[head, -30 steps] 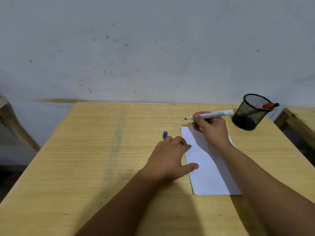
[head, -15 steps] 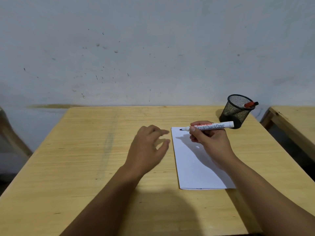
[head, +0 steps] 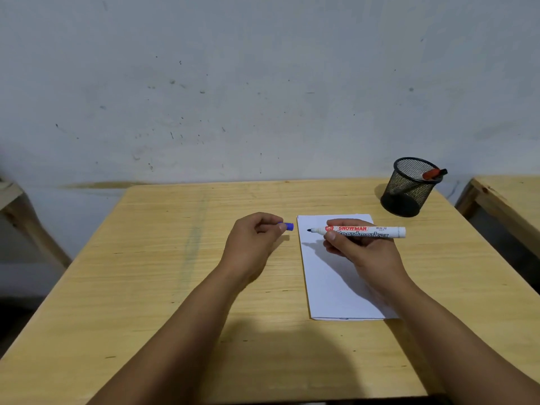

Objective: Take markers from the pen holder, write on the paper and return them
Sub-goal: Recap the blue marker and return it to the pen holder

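White paper (head: 336, 287) lies beneath the right hand (head: 365, 249), fingers gripping an uncapped marker (head: 362, 230); the left hand (head: 251, 244) pinches its blue cap (head: 288, 226).

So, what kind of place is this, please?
Probably a plain study or classroom corner: a bare wooden desk against a scuffed wall, a mesh pen holder, and another wooden table beside it.

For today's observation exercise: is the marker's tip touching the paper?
Cannot tell. In the head view the right hand holds the marker almost level over the paper; its tip lies over the sheet, but no gap or contact shows plainly.
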